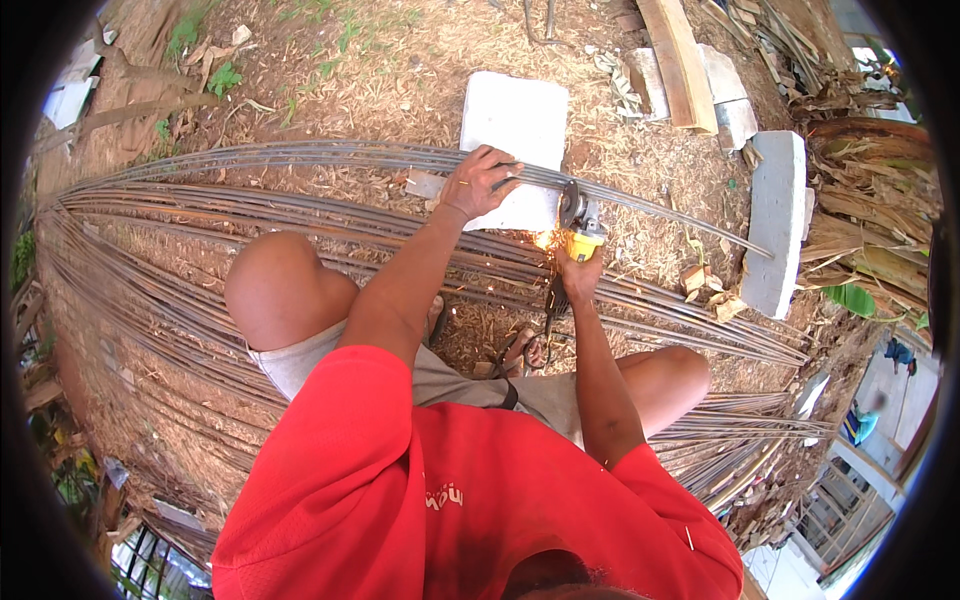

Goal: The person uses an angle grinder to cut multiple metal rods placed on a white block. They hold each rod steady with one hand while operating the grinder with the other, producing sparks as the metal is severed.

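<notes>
My left hand (482, 182) is closed round a bundle of long thin steel rods (330, 153), pressing it over a white block (515, 115). Just to the right, my right hand (580, 275) grips a yellow angle grinder (587, 245) from below. The grinder's dark disc (571, 203) meets the rods beside the block's right edge. Bright orange sparks (545, 238) fly toward me from the disc. The exact spot of contact is too small to make out. The rods' right ends reach a grey concrete block (775, 225).
More rusty steel rods (180, 205) lie fanned out on the ground, between and around my legs, gathered at the far left. A wooden plank (682, 70) and rubble lie at the upper right. Dry leaves (870, 200) are heaped on the right. People (863, 422) are farther off at right.
</notes>
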A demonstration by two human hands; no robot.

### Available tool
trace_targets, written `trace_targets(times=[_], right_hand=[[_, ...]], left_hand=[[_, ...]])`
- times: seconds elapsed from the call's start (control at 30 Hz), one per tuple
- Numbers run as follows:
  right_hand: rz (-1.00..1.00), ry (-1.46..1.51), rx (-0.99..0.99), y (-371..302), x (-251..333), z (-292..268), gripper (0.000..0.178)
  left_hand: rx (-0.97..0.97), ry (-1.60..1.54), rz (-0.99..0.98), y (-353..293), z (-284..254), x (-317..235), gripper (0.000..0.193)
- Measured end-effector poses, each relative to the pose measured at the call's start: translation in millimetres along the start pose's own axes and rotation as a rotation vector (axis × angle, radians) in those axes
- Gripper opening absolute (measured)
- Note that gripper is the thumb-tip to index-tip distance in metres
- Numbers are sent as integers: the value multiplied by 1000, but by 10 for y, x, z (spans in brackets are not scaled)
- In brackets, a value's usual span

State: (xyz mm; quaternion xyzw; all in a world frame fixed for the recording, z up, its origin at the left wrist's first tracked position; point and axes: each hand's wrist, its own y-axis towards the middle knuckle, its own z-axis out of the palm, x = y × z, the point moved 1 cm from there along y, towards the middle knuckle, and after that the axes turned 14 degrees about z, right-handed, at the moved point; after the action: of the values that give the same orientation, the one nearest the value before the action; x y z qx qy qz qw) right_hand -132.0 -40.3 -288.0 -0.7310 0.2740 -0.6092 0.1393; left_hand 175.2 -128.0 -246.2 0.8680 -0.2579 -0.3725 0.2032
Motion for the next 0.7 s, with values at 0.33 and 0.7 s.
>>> trace_targets(times=[0.33, 0.7], right_hand=[[-230, 77, 66, -1, 1, 7, 53], [0, -45, -41, -60, -104, -61, 53]], left_hand=[[-14, 6, 13, 2, -5, -13, 30], [34, -5, -24, -42, 0, -77, 30]])
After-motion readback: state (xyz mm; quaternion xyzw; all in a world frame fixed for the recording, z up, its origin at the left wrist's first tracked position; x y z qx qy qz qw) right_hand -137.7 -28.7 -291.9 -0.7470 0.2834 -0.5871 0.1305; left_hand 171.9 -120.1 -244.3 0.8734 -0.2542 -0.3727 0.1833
